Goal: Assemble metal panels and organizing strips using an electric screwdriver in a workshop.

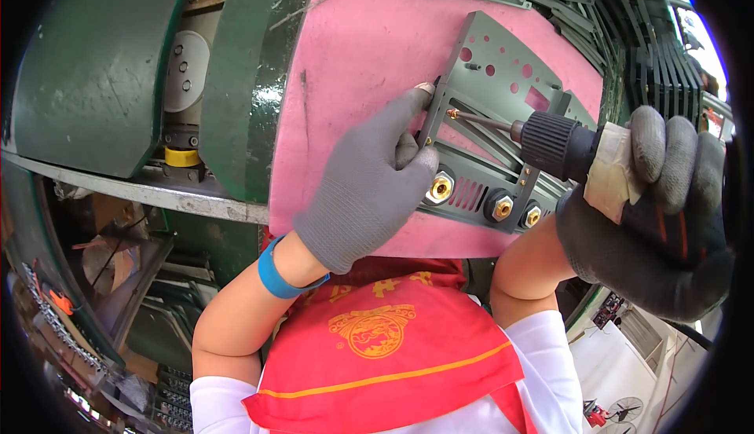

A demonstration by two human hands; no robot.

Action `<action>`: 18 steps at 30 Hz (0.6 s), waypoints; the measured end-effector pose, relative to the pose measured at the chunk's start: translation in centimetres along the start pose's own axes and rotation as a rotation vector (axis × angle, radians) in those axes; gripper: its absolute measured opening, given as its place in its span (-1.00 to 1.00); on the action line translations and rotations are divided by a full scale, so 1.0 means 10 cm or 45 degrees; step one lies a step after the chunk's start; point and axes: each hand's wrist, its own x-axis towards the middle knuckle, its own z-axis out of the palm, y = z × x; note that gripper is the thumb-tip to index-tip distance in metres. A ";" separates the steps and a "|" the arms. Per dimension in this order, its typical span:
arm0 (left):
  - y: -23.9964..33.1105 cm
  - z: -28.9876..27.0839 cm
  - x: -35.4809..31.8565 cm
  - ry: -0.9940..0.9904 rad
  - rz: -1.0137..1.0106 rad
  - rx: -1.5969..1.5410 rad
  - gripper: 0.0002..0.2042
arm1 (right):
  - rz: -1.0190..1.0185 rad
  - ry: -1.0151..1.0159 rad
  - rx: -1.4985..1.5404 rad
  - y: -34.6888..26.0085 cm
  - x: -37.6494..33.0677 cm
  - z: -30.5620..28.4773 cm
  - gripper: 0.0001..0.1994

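Left hand (369,179): grey-gloved, fingers pinching the grey perforated metal panel (503,96) near the pink work surface's (353,57) front edge.
Right hand (656,214): dark-gloved, clenched around black powered screwdriver (561,145), bit on brass screw (452,113).

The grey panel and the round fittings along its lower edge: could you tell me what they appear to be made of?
The grey panel looks like thin sheet metal with a matte grey coat: flat, sharp-edged, punched with holes and slots. The round fittings look like brass, shiny yellow-gold, in dark hexagonal collars, probably plastic, though that is uncertain.
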 end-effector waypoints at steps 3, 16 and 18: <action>0.00 0.03 0.01 0.031 0.026 0.037 -0.45 | -0.021 -0.053 0.069 0.05 0.02 0.04 -0.75; -0.11 0.17 -0.04 0.262 0.191 0.295 -0.68 | 0.188 0.109 -0.162 0.07 -0.01 0.11 -0.76; -0.12 0.17 -0.05 0.272 0.193 0.286 -0.69 | 0.286 0.066 -0.238 0.06 0.01 0.10 -0.74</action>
